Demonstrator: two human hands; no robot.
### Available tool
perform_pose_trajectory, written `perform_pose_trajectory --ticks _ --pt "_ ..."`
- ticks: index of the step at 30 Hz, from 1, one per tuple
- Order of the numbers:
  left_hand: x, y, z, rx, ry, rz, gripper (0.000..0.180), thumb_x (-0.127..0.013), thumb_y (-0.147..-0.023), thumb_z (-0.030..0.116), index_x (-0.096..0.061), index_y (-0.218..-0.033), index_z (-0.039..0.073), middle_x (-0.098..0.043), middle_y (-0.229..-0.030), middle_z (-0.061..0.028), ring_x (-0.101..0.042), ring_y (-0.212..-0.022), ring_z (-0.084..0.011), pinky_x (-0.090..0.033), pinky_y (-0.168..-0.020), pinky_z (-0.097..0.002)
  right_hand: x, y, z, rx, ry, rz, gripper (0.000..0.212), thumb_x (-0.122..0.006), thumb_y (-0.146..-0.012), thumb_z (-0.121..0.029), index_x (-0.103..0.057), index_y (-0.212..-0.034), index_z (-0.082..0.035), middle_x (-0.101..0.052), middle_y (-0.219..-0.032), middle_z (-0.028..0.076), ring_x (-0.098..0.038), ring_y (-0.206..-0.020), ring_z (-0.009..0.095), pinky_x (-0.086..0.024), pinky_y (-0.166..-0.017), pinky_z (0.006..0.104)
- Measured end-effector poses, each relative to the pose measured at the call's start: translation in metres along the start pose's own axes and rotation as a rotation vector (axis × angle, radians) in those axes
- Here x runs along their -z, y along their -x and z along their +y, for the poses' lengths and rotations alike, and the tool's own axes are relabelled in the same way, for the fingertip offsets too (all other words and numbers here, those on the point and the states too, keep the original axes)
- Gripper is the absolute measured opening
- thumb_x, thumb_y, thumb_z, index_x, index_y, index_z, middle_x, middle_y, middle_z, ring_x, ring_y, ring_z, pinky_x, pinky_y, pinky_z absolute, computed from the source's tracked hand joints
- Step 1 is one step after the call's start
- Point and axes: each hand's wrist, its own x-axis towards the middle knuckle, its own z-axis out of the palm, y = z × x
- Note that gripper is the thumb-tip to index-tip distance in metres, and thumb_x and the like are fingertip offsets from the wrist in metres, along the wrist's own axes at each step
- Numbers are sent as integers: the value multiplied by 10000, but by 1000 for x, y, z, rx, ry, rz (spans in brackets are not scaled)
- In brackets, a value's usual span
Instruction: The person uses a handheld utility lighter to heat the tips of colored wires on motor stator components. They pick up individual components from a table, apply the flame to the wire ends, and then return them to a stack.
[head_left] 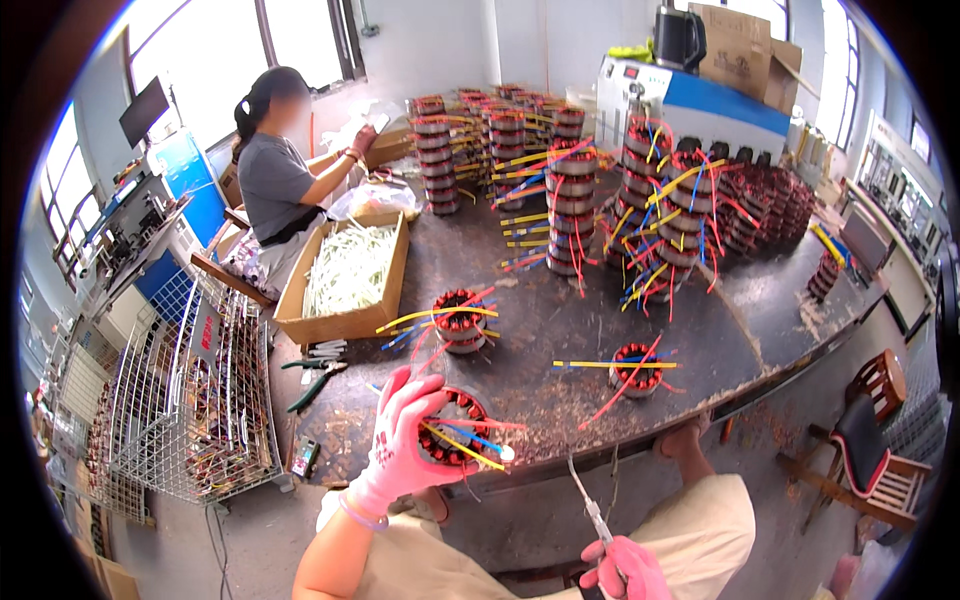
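Note:
My left hand (400, 440), in a pink glove, is closed on the rim of a motor stator (462, 405) with dark red windings, tilted up at the table's near edge. Yellow, blue and red leads (470, 437) stick out of it toward the right, with a small white spot near their ends. Low in the view, my right hand (630, 570), also pink-gloved, grips a slim metal tool (592, 508) with a thin bent tip. That tip points up toward the table edge, apart from the stator; the tool's exact kind is unclear.
Two single stators, one behind my left hand (460, 322) and another to the right (637, 370), stand on the dark table (540, 400). Stator stacks (572, 210) fill its far side. Cutters (318, 385) lie beside a box of white tubes (350, 265). A co-worker (285, 160) sits at far left.

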Motion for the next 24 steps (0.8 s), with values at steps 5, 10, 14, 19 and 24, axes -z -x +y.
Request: perform_pose_trajectory --ticks 5,10,14,19,24 --pt "6 -8 9 -100 -111 200 962 -955 -517 454 -444 -1225 51 -525 -1294 -190 -496 -1244 -388 -308 -1128 -603 14 0 6 -27 -3 13 481 -415 -1045 -387 -588 -1097 59 -347 -538 -55 -366 -470 73 -487 -662 270" --pt "7 -2 9 -170 -151 251 888 -930 -556 459 -459 -1196 63 -531 -1296 -195 -592 -1120 -379 -332 -1088 -626 13 13 10 32 28 -20 534 -425 -1041 -429 -556 -1145 78 -321 -547 -56 -342 -479 77 -459 -649 280" --pt "3 0 6 -191 -218 233 771 -882 -635 473 -466 -1150 77 -544 -1254 -181 -613 -1076 -387 -326 -1073 -635 5 24 0 -73 -38 -80 516 -449 -1034 -423 -559 -1140 70 -385 -582 -46 -455 -582 113 -469 -683 282" --pt "1 3 0 -226 -292 207 680 -845 -686 448 -470 -1121 84 -545 -1233 -167 -611 -1077 -377 -314 -1077 -634 -3 27 -7 -179 -201 -240 493 -451 -1028 -404 -568 -1129 65 -423 -569 -35 -546 -633 134 -492 -716 274" --pt "-1 5 -1 -243 -307 195 743 -921 -579 364 -467 -1106 105 -542 -1237 -160 -611 -1074 -368 -269 -1109 -620 -5 15 -4 -210 -193 -326 452 -449 -1028 -382 -591 -1115 38 -417 -563 -40 -536 -635 123 -494 -724 265"
